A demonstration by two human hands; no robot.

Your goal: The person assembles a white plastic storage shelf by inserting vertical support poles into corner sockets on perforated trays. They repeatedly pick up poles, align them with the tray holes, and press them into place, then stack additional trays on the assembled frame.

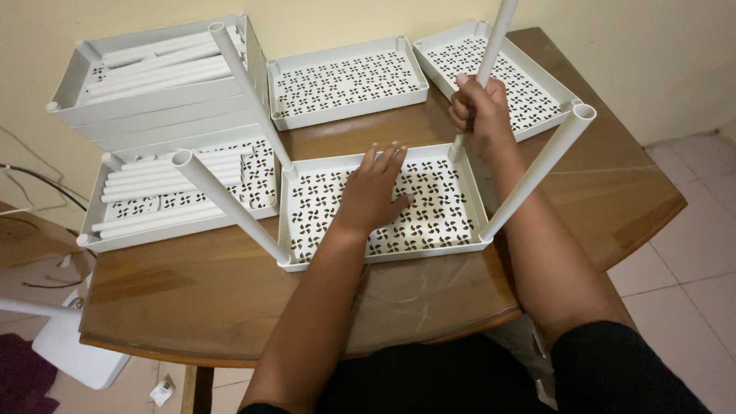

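A white perforated plastic shelf tray (429, 230) lies on the wooden table (192, 299) in front of me. White tubes stand in its corners: near left (226, 203), far left (249, 84) and near right (537, 172). My left hand (372, 192) presses flat on the tray's patterned floor. My right hand (479, 107) is closed around a fourth white tube (494, 38) standing in the tray's far right corner.
Two more perforated trays lie at the back, middle (345, 80) and right (529, 96). At the left, a stack of trays (161, 103) and a lower tray (153, 203) hold several loose white tubes. A tiled floor (682, 261) is at the right.
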